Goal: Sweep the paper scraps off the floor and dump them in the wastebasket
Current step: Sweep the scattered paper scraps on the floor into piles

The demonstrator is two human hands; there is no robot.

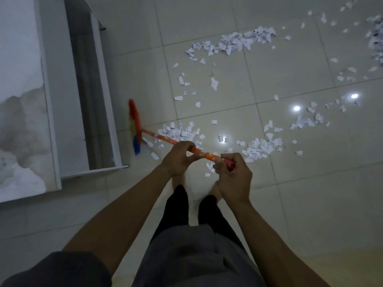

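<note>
I hold a broom with an orange handle (163, 138) in both hands. My left hand (177, 158) grips the handle lower down, and my right hand (233, 175) grips its red top end. The broom head (135, 126), with red, yellow and blue bristles, rests on the tiled floor to my left, close to a white cabinet. White paper scraps lie scattered over the tiles: a long pile (232, 42) far ahead, a small pile (178, 131) under the handle, another pile (261, 147) to the right of my hands. No wastebasket is in view.
A white cabinet or bench (68, 96) with a marble-like top stands along the left side. More scraps (376, 40) lie at the far right edge. Ceiling lights reflect on the glossy tiles (296, 108). My bare feet (180, 183) stand right below my hands.
</note>
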